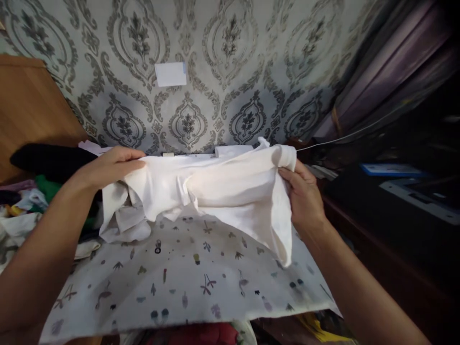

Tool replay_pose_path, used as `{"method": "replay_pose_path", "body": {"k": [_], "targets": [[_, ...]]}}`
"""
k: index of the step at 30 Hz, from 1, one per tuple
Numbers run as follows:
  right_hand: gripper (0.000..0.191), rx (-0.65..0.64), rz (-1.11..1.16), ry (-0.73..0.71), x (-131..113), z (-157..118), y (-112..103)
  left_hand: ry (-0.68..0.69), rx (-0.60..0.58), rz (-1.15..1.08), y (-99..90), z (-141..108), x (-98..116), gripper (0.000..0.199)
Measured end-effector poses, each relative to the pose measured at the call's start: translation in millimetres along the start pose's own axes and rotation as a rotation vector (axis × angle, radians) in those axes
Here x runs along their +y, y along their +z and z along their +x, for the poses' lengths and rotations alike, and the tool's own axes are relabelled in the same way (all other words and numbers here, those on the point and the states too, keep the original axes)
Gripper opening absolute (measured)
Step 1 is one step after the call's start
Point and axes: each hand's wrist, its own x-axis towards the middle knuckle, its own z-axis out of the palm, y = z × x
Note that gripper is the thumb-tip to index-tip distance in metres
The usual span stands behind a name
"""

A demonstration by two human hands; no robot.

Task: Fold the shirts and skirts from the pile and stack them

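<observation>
A white cloth garment [223, 184] is stretched sideways between my two hands, above a surface covered with a printed cloth [194, 278]. At its left end, my left hand [115, 165] grips the fabric between thumb and fingers, and a crumpled part hangs below. My right hand [304, 191] pinches the right end near an open, tube-like edge, with the thumb in front and the fingers partly hidden behind the fabric. The lower right corner of the garment droops towards the printed cloth. Which kind of garment it is, I cannot tell.
Mixed clothes [25, 201] and a black cloth [53, 160] are heaped at the left, by a wooden panel [36, 105]. Patterned wallpaper [230, 96] stands behind. At the right are a dark surface [381, 201] and a purple curtain [391, 57]. Red fabric [212, 334] shows below the front edge.
</observation>
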Motion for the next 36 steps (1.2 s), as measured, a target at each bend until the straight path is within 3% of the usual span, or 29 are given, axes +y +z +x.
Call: {"method": "replay_pose_path", "body": {"k": [2,5,8,10,13,16,18,20,23,26,29,32,34,36], "targets": [[0.038,0.008,-0.027,0.042,23,17,-8,0.020,0.024,0.080,4.4,31,-2,0.015],[0.046,0.036,-0.279,0.158,68,28,-22,-0.004,0.203,0.324,30.7,69,-17,0.021],[0.048,0.041,-0.651,0.083,99,12,-35,0.036,0.284,0.527,69.8,75,-40,0.032],[0.042,-0.071,-0.811,-0.090,105,-8,-38,0.117,0.169,0.548,96.2,64,-54,0.026],[0.036,-0.345,-0.966,-0.288,99,-36,-27,0.174,-0.041,0.506,130.0,43,-68,0.027],[0.032,-0.600,-1.087,-0.305,92,-48,-7,0.088,-0.046,0.505,151.8,36,-75,0.041],[0.029,-0.672,-1.156,-0.284,92,-49,4,-0.013,-0.036,0.477,158.7,43,-78,0.049],[0.029,-0.680,-1.225,-0.262,93,-47,10,-0.075,-0.076,0.421,160.6,53,-82,0.043],[0.034,-0.678,-1.309,-0.213,93,-44,10,-0.057,-0.128,0.361,155.5,62,-84,0.019],[0.034,-0.657,-1.288,-0.163,86,-45,2,0.041,-0.050,0.216,140.0,53,-79,0.010],[0.033,-0.638,-1.140,-0.217,70,-51,-8,0.143,0.061,0.033,116.3,24,-68,0.014],[0.033,-0.679,-1.022,-0.322,52,-62,-15,0.192,0.139,0.118,96.6,-13,-59,0.010],[0.033,-0.780,-1.036,-0.368,43,-72,-18,0.213,0.098,0.237,90.4,-38,-59,0.008],[0.031,-0.901,-1.091,-0.397,38,-84,-21,0.215,-0.088,0.330,88.3,-61,-63,0.012]]}}
